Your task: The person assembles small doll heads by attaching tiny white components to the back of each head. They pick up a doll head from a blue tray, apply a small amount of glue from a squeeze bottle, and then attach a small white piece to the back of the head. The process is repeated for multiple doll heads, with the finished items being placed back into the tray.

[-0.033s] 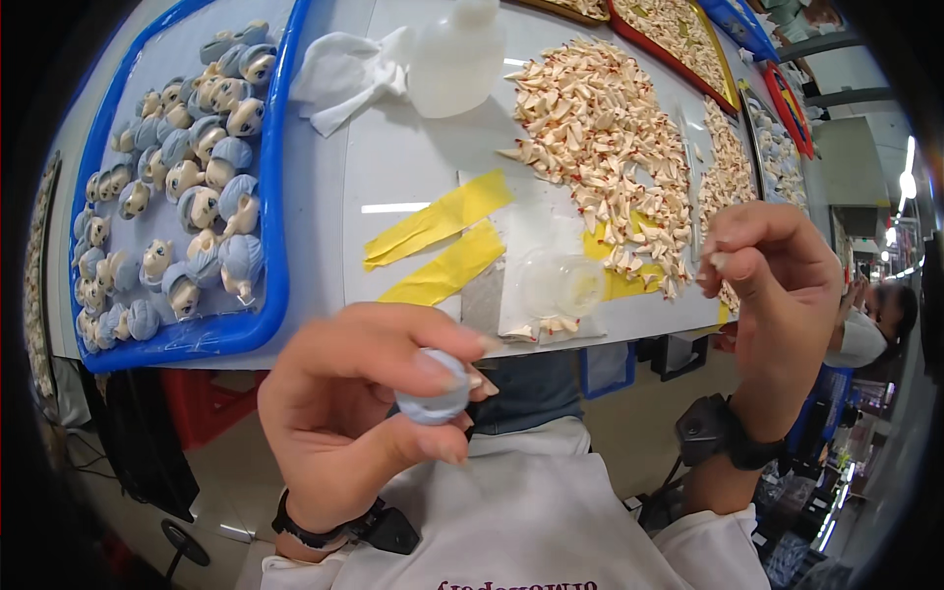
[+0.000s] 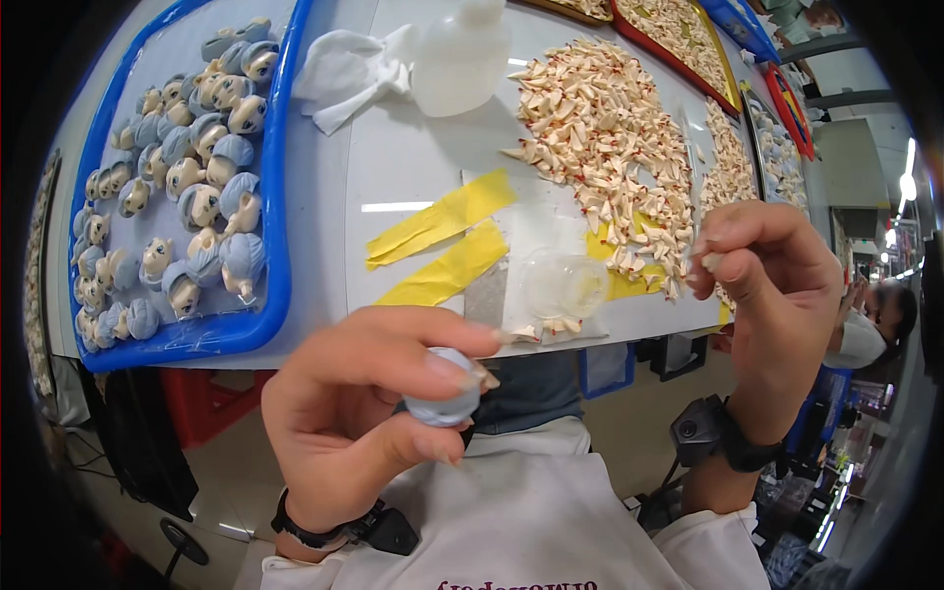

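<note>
In front of my body my left hand (image 2: 359,413) is closed round a small doll head (image 2: 440,393) with light blue hair. Thumb and fingers grip its sides, and the hair side faces up; its face is hidden. To the right, over the table's near edge, my right hand (image 2: 767,261) is pinched together. A pale bit shows at its fingertips, but whether it is a small piece or a nail I cannot make out. Beyond that hand lies a big heap of small cream pointed pieces (image 2: 600,128) with red marks. A clear round dish (image 2: 560,283) sits between the hands.
At the left is a blue tray (image 2: 278,197) with several blue-haired doll heads. A white cloth (image 2: 354,74) and a translucent bottle (image 2: 457,69) stand at the back. Yellow tape strips (image 2: 442,221) stick to the table. A red-rimmed tray (image 2: 678,39) of similar pieces lies far right.
The doll head has turned slightly in my left hand and sits a little further right. My right fingertips have shifted slightly left.
</note>
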The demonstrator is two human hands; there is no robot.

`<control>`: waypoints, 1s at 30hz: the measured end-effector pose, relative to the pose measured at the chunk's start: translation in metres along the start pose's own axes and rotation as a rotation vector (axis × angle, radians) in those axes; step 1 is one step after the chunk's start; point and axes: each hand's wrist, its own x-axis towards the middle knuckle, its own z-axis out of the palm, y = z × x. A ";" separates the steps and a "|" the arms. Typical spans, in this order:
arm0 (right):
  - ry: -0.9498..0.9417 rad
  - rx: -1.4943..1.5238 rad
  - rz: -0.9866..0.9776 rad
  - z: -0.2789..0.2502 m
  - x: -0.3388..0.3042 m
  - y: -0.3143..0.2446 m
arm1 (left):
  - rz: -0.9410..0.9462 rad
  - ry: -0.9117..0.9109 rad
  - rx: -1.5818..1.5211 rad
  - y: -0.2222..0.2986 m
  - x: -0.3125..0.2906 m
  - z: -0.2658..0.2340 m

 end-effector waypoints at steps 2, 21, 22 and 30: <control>-0.024 -0.072 0.014 0.009 0.000 -0.002 | 0.009 -0.052 0.058 0.001 0.000 -0.006; -0.011 -0.241 -0.054 0.029 -0.016 -0.006 | 0.107 -0.180 0.225 -0.007 0.005 -0.015; -0.059 -0.307 -0.097 0.030 -0.014 -0.007 | 0.130 -0.185 0.226 -0.008 0.005 -0.015; -0.207 -0.754 -0.335 0.041 0.003 -0.012 | 0.082 -0.302 0.335 -0.001 0.009 -0.020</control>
